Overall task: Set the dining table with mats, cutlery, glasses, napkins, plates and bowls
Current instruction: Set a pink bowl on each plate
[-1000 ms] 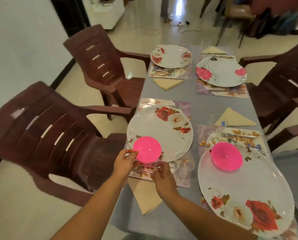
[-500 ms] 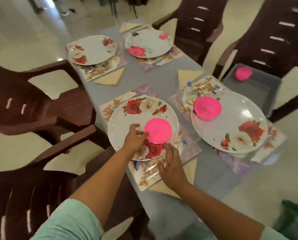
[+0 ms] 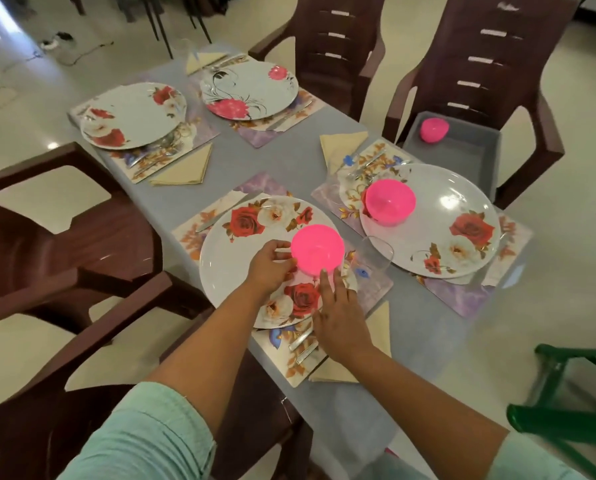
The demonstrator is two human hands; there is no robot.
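A pink bowl [image 3: 317, 249] sits on the near floral plate [image 3: 234, 261], which lies on a floral mat [image 3: 192, 230]. My left hand [image 3: 271, 264] holds the bowl's left side between thumb and curled fingers. My right hand [image 3: 338, 308] lies flat just below the bowl with straight fingers, one fingertip at its near edge. A second pink bowl [image 3: 390, 201] stands on the right-hand plate [image 3: 463, 233]. A third pink bowl [image 3: 434, 129] lies in a grey tray [image 3: 469, 157] on a chair seat. Cutlery [image 3: 301, 342] lies on the mat under my right wrist.
Two more plates [image 3: 134, 114] [image 3: 250, 90] lie on mats at the far end. Folded beige napkins [image 3: 185, 166] [image 3: 341, 145] [image 3: 379, 323] lie beside the settings. A clear glass [image 3: 376, 256] stands between the near plates. Brown plastic chairs [image 3: 54, 244] surround the table; a green stool [image 3: 566, 403] is at right.
The bowl has gone from the plate's near edge further onto the plate. My right hand has opened flat beside it, and my view has swung to the right.
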